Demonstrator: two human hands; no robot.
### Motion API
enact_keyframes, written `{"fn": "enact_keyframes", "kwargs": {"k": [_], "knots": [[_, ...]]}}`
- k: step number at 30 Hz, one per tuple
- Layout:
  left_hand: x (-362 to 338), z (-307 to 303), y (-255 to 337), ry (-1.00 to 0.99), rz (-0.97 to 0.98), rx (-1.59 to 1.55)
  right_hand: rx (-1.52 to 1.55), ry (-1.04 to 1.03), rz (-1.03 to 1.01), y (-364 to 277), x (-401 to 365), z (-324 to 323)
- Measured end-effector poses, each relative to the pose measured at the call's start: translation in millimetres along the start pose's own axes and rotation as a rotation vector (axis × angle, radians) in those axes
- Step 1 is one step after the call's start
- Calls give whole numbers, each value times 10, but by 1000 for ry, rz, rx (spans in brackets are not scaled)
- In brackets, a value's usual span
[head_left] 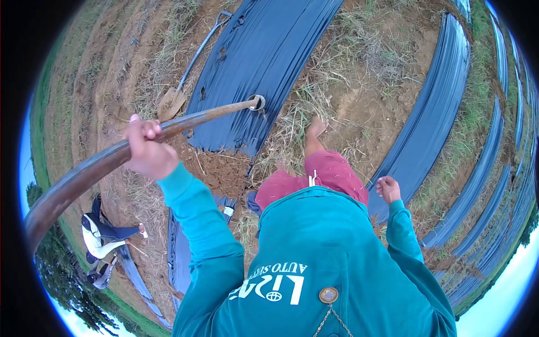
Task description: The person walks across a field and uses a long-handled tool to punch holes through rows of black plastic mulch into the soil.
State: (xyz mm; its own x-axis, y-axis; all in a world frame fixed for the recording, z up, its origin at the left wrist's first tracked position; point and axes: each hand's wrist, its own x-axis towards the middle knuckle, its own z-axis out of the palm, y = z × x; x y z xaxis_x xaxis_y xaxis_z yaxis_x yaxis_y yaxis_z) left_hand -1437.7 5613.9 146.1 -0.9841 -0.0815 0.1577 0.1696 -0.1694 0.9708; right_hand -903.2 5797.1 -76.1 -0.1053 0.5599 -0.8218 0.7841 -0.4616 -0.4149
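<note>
My left hand (150, 147) is closed around a long brown pole (188, 122) that slants across the view. At the pole's far end is a round metal ring-like head (256, 103), on or just over the dark plastic sheet (247, 67) covering a soil bed. My right hand (388, 189) hangs at my side with its fingers curled in and nothing visible in them. It is nearest to another plastic-covered bed (418, 140). My bare foot (317, 126) stands on the soil between the two beds.
A shovel (171, 104) lies left of the sheet, blade toward me. Loose dug soil (216, 171) borders the sheet's near end. Two people (101, 238) bend over at the lower left. More plastic-covered rows (483, 168) run along the right, with dry grass (323, 84) between the beds.
</note>
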Motion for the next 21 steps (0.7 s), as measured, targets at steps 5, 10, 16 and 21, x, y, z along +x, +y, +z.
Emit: {"fn": "enact_keyframes", "kwargs": {"k": [5,10,16,21], "knots": [[-32,53,-564,-140,-101,-61,20,46,36,162,-195,-176],[59,549,-139,-415,-83,-30,56,70,103,357,11,-368],[274,1115,954,-638,-61,-71,107,16,148,283,414,-507],[305,1293,1452,-601,-19,-48,87,-33,63,-164,855,-743]]}}
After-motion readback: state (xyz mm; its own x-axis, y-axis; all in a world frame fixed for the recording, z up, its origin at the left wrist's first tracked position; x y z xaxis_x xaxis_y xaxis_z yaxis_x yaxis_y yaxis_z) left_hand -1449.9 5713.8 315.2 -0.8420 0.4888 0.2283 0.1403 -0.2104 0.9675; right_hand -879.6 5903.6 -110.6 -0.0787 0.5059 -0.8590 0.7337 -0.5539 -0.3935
